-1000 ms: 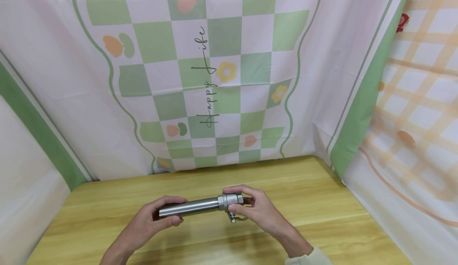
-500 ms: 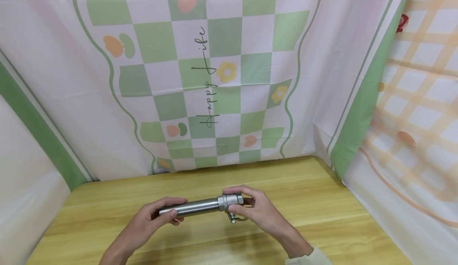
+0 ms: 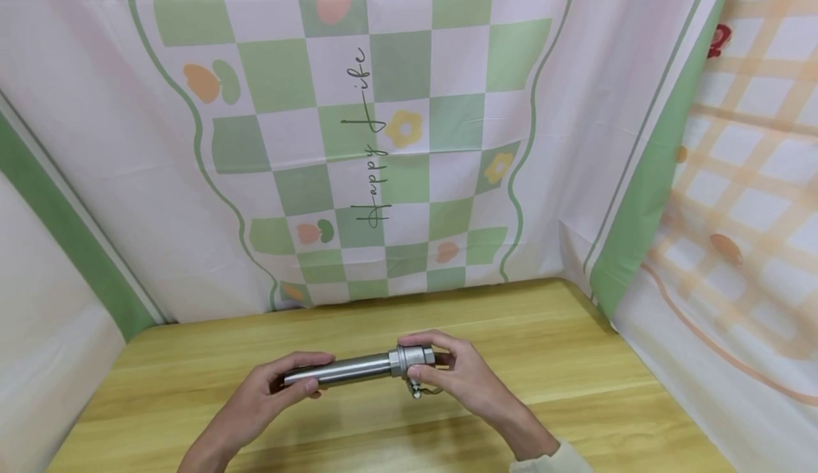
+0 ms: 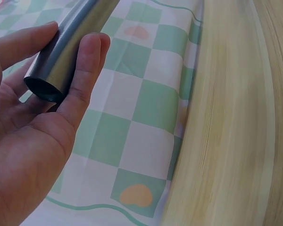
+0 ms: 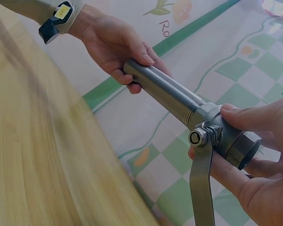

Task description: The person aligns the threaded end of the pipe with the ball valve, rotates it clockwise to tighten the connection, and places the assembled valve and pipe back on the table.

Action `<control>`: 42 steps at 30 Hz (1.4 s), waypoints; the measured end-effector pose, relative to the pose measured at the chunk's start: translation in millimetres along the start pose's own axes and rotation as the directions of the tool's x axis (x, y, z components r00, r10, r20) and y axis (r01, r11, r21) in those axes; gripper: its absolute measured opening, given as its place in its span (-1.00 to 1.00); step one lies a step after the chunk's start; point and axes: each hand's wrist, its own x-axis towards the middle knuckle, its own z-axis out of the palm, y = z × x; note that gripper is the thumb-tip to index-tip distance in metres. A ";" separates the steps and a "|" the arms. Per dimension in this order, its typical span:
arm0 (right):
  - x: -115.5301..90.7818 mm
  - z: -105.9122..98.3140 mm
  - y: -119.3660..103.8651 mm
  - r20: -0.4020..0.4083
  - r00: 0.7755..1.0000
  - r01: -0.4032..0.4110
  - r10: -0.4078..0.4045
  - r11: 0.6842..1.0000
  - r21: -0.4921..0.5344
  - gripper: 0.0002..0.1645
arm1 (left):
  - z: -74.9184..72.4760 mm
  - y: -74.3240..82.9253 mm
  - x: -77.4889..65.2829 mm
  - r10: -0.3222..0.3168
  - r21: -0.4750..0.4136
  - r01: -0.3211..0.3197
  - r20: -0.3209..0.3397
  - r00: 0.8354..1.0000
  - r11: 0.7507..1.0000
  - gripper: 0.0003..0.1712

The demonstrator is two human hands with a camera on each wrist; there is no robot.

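One steel pipe (image 3: 348, 369), held up off the table, is what I measure everything from. Closest to me, low and to the right of the pipe, a pale sleeve (image 3: 552, 459) shows at the frame's bottom edge. At the pipe's left end I see the left hand (image 3: 271, 384) pinching it between thumb and fingers; on my left wrist feed that end is hollow. On the pipe's right end sits a metal valve (image 3: 412, 358), and the right hand (image 3: 461, 373) grips its body, thumb on the near side. My right wrist feed shows threads exposed where pipe meets valve, with a flat lever (image 5: 201, 188) jutting from the valve beside them. Under the pipe I have a wooden tabletop (image 3: 543, 359). Beyond the pipe hangs a green-and-white checked cloth (image 3: 399, 61) lettered "Happy Life"; far to the pipe's right, an orange-checked cloth (image 3: 754, 196).
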 end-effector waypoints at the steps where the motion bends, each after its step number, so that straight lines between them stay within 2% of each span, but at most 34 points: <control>1: 0.1 0.0 -0.1 0.000 1.000 0.000 0.000 1.000 0.000 -0.50 | 0.0 0.0 0.0 0.003 0.002 -0.003 -0.001 1.000 1.000 -0.55; 7: 0.1 0.1 -0.7 0.003 1.000 0.004 -0.004 1.000 0.004 -0.45 | 0.2 -0.1 -0.5 0.017 0.022 -0.017 -0.006 1.000 1.000 -0.55; 18: -0.5 -0.3 -0.6 -0.001 1.000 0.004 -0.004 1.000 0.000 -0.50 | 1.3 -0.3 -0.9 -0.002 0.038 0.003 -0.026 1.000 0.999 -0.55; 28: -0.9 0.1 -0.5 0.004 1.000 0.001 -0.001 1.000 0.004 -0.44 | 2.7 -1.1 -1.2 0.034 0.053 -0.032 -0.039 0.999 0.998 -0.57; 42: -0.4 -0.1 1.5 0.008 1.000 0.007 -0.007 1.000 0.010 -0.50 | 3.0 -1.7 -1.5 0.068 0.093 -0.065 -0.039 0.997 0.994 -0.60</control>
